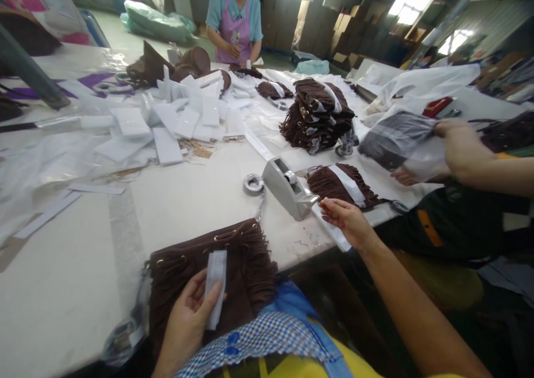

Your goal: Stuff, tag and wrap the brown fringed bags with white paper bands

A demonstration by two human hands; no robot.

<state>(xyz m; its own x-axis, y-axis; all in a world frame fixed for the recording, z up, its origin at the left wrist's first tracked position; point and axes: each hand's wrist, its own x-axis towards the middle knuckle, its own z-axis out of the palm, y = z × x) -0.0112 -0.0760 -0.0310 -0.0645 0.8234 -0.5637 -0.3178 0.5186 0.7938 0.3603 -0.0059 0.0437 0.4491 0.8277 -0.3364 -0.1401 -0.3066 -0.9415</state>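
A dark brown fringed bag [187,278] with a gold-eyelet drawstring lies at the table's front edge before me. Over it, my left hand [194,300] pinches a folded white paper strip [216,289] between thumb and fingers. Farther right, my right hand [340,217] is at the cutting end of a grey tape dispenser [287,189], fingers pinched together. Tape between those fingertips is too small to make out clearly. Under the right hand, more white paper strips [334,230] lie at the table edge. Behind it rests another fringed bag [334,186] banded with white paper.
A stack of banded brown bags [317,114] stands behind the dispenser. A roll [253,184] lies left of it. White foam-like pieces [183,119] heap at the back left. At right a co-worker's hands [454,144] hold a plastic-wrapped dark bag [396,139]. Another person [236,22] stands opposite.
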